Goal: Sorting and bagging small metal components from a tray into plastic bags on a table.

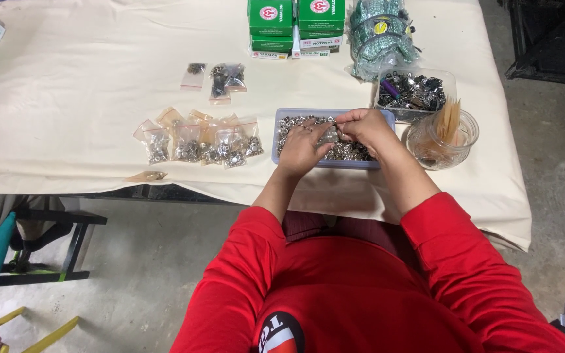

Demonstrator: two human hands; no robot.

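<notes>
Cream cloth-covered table point(86, 78) carries everything, and the person in red long sleeves sits at its near edge. Green and white cardboard boxes point(295, 26) stand stacked at the far edge, and just to their right lies a clear bag of greenish packets point(380, 33). Toward the right edge stands a clear plastic tub of dark mixed metal parts point(416, 91), and just in front of it a round clear glass bowl holding thin wooden sticks point(443, 137). Near the front edge, right of the middle, lies a shallow lilac plastic tray of small silver metal snaps point(282, 117). To the left of this tray a row of small clear plastic bags with silver snaps point(197, 140) lies on the cloth.

Both hands are over the tray. The left hand point(302, 149) rests on the snaps with fingers loosely spread, and I cannot tell if it grasps anything. The right hand point(364, 127) has its fingertips pinched together on a small silver piece point(336, 119) above the far side of the tray.
</notes>
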